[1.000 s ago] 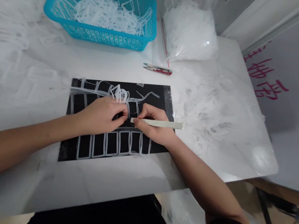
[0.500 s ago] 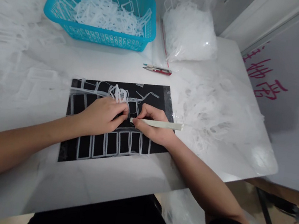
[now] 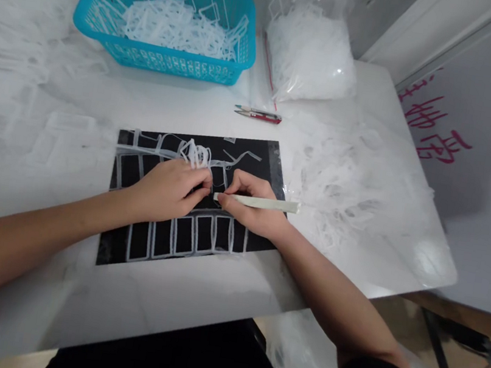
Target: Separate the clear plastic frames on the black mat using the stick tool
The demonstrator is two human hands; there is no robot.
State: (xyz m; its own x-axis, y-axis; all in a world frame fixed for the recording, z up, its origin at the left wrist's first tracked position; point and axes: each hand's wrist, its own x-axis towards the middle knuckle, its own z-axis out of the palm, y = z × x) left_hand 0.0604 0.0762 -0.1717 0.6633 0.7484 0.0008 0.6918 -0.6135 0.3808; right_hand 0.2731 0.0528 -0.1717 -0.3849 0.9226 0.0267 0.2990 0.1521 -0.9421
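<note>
White table [image 3: 125, 307]: frames [image 3: 168, 23] in the far basket [image 3: 171, 63] look done, the near row [image 3: 174, 236] not; right hand [image 3: 256, 217] grips a stick [image 3: 270, 204]; left hand [image 3: 169, 192], I can't tell.

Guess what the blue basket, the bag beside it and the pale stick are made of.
Blue basket: likely moulded plastic, smooth, with perforated walls. Clear bag: thin glossy film, probably plastic, judging by its creased highlights. Pale stick: matt-looking, perhaps wood or plastic; I can't tell.

Off-white stick [image 3: 265, 203], white frames [image 3: 196, 237], black mat [image 3: 114, 244]
</note>
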